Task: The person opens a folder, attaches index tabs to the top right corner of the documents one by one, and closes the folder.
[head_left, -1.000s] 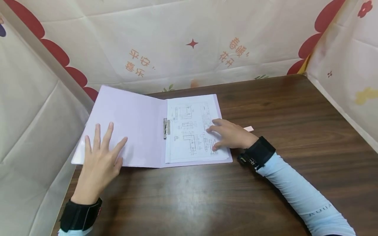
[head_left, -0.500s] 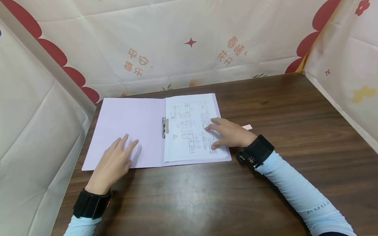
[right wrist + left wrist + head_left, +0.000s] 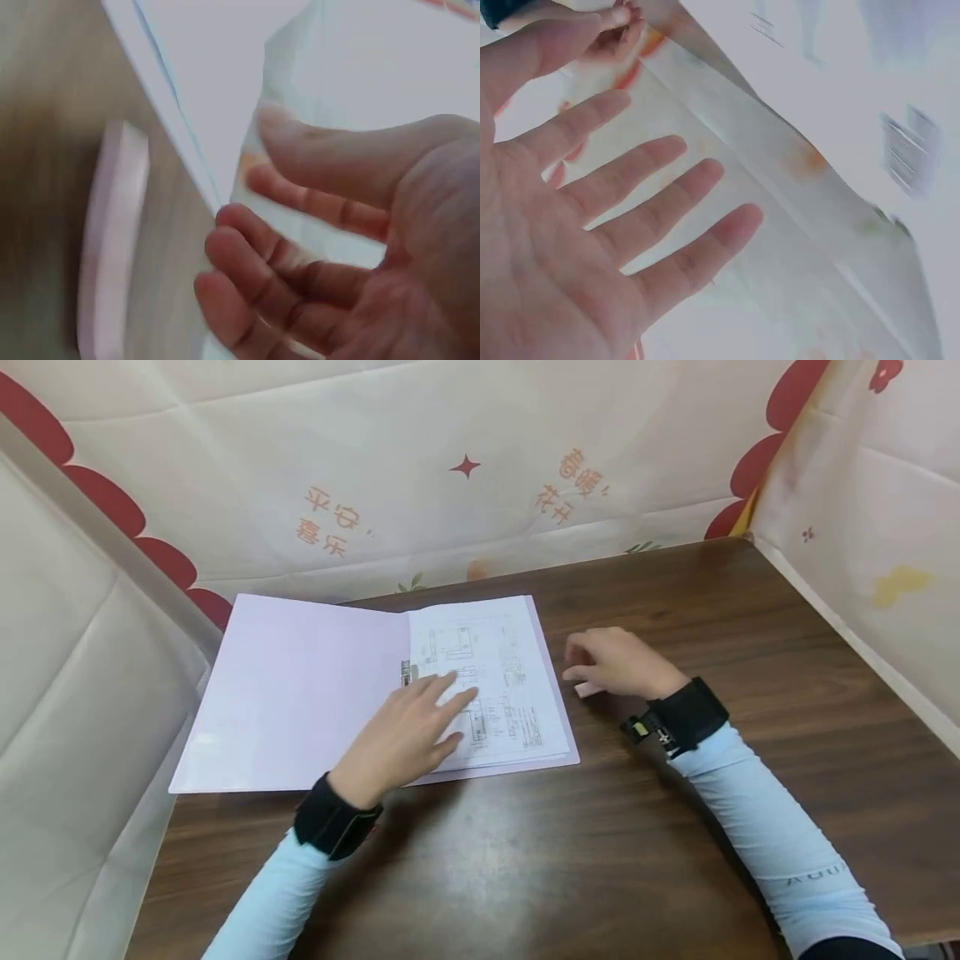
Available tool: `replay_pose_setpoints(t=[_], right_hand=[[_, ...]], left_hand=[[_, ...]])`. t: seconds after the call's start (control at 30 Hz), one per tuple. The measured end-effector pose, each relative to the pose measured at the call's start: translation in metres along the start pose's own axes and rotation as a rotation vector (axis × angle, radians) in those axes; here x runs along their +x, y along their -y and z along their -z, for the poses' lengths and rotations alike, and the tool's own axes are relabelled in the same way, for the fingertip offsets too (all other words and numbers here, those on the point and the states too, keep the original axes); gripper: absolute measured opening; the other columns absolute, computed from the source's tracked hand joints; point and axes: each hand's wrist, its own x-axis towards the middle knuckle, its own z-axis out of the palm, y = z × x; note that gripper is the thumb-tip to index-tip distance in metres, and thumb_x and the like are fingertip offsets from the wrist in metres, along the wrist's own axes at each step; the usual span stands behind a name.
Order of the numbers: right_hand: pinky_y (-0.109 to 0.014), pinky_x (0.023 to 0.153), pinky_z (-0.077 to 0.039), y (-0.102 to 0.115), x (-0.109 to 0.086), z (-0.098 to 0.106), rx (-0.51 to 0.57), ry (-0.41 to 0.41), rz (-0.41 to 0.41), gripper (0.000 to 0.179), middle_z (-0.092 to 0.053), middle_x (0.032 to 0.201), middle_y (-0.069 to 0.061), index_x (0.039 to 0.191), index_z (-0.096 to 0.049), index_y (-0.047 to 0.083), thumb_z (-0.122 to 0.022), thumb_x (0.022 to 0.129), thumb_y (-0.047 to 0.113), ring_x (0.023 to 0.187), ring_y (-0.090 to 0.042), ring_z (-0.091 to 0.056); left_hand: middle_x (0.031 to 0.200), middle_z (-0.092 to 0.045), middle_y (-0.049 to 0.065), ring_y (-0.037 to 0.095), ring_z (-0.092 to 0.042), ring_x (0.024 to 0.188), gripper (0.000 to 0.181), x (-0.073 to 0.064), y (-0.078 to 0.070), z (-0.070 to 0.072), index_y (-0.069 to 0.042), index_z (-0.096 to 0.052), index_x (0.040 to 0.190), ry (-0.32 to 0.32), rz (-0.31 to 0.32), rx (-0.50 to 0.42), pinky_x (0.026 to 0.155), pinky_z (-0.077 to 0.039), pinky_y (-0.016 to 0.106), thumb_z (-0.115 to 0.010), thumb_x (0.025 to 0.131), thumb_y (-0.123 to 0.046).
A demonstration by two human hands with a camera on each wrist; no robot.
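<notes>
Brown table point(image 3: 787, 677) spreads around right hand point(image 3: 618, 662), beyond the folder's point(image 3: 288, 693) edge.

The left hand point(image 3: 405, 731) covers the near part of the metal clip point(image 3: 406, 672) and some line drawings on the white sheet point(image 3: 517, 689), whose print is too small for me to read; whether that hand touches it, I can't tell. The right hand point(image 3: 618, 662) hides much of the pink bar point(image 3: 588, 690), blurred and cut off at the bottom in the right wrist view.
</notes>
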Motion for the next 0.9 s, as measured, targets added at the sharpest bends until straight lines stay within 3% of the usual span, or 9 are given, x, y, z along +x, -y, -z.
replay_pose_setpoints(t=[0.1,0.2,0.3,0.4,0.67,0.9], right_hand=[[-0.035,0.064,-0.043,-0.017,-0.005,0.011,-0.023,0.029,-0.118,0.027,-0.062,0.077,-0.007,0.089,-0.067,0.009,-0.079,0.092,0.033,0.072,-0.023,-0.055],[-0.033,0.061,-0.04,-0.03,-0.008,0.012,-0.021,0.094,-0.208,0.042,-0.058,0.072,-0.006,0.082,-0.065,0.009,-0.078,0.089,0.048,0.07,-0.023,-0.053],[-0.033,0.06,-0.04,-0.038,-0.006,0.008,-0.004,0.125,-0.252,0.049,-0.055,0.07,-0.005,0.079,-0.065,0.009,-0.077,0.088,0.054,0.069,-0.022,-0.053],[-0.033,0.06,-0.039,-0.042,-0.004,0.005,0.023,0.132,-0.267,0.046,-0.054,0.069,-0.004,0.077,-0.064,0.008,-0.078,0.089,0.05,0.068,-0.022,-0.053],[-0.031,0.06,-0.04,-0.049,-0.004,0.01,0.105,0.199,-0.255,0.038,-0.053,0.071,-0.002,0.077,-0.06,0.01,-0.076,0.094,0.039,0.067,-0.019,-0.052],[-0.033,0.061,-0.047,-0.05,-0.006,0.019,0.168,0.237,-0.2,0.033,-0.061,0.072,-0.005,0.084,-0.063,0.006,-0.068,0.101,0.034,0.065,-0.02,-0.06]], left_hand=[[0.154,-0.054,0.014,0.033,-0.055,0.139,0.059,0.03,-0.017,-0.002,-0.019,-0.052,0.152,0.026,-0.089,-0.028,0.11,-0.05,0.05,-0.071,0.098,-0.034],[0.156,-0.052,0.01,0.03,-0.051,0.143,0.057,0.06,-0.033,-0.007,-0.02,-0.05,0.153,0.097,-0.15,-0.02,0.113,-0.048,0.048,-0.064,0.102,-0.04],[0.158,-0.05,0.007,0.029,-0.047,0.146,0.055,0.085,-0.046,-0.015,-0.021,-0.05,0.153,0.173,-0.181,0.02,0.114,-0.045,0.048,-0.056,0.105,-0.046],[0.158,-0.05,0.004,0.029,-0.044,0.147,0.054,0.102,-0.056,-0.027,-0.022,-0.052,0.152,0.211,-0.191,0.046,0.115,-0.043,0.052,-0.052,0.106,-0.05],[0.163,-0.044,0.0,0.035,-0.033,0.154,0.065,0.126,-0.072,-0.047,-0.023,-0.047,0.156,0.271,-0.191,0.074,0.122,-0.03,0.063,-0.048,0.103,-0.061],[0.163,-0.044,-0.003,0.035,-0.029,0.156,0.067,0.133,-0.077,-0.048,-0.022,-0.048,0.156,0.302,-0.149,0.062,0.123,-0.024,0.066,-0.048,0.102,-0.063]])
